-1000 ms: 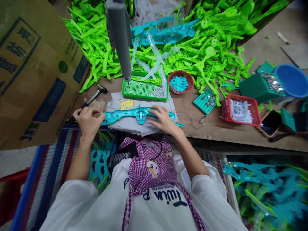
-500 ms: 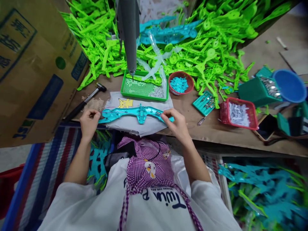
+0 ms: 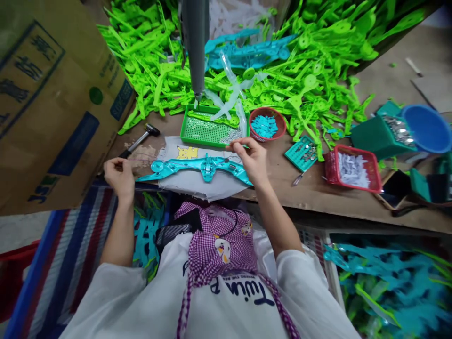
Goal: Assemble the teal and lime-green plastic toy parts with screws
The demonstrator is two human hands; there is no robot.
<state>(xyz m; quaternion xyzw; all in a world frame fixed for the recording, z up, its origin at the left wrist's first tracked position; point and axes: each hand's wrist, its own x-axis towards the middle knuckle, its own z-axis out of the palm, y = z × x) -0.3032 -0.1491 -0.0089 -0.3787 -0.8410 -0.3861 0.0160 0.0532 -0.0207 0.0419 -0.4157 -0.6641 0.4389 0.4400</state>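
Observation:
A translucent blue, bow-shaped plastic piece (image 3: 183,165) lies on a white cloth (image 3: 208,188) at the table's front edge. My left hand (image 3: 120,176) is closed in a pinch beyond the piece's left tip. From its fingertips a thin dark string (image 3: 143,159) runs right, toward the piece. Over the right arm of the piece, my right hand (image 3: 251,160) pinches with thumb and forefinger, near the small metal part (image 3: 232,166) set in it. What those right fingertips hold is too small to make out.
An electric screwdriver (image 3: 196,52) hangs above a green tray (image 3: 203,141) of small metal pieces. A hammer (image 3: 139,140) and a cardboard box (image 3: 70,117) are on the left. Red baskets (image 3: 270,136) stand right, before heaped green plastic parts (image 3: 310,89).
My left hand has moved left, away from the piece's tip. My right hand has come off the right end, moving up and left. The blue piece has hardly shifted.

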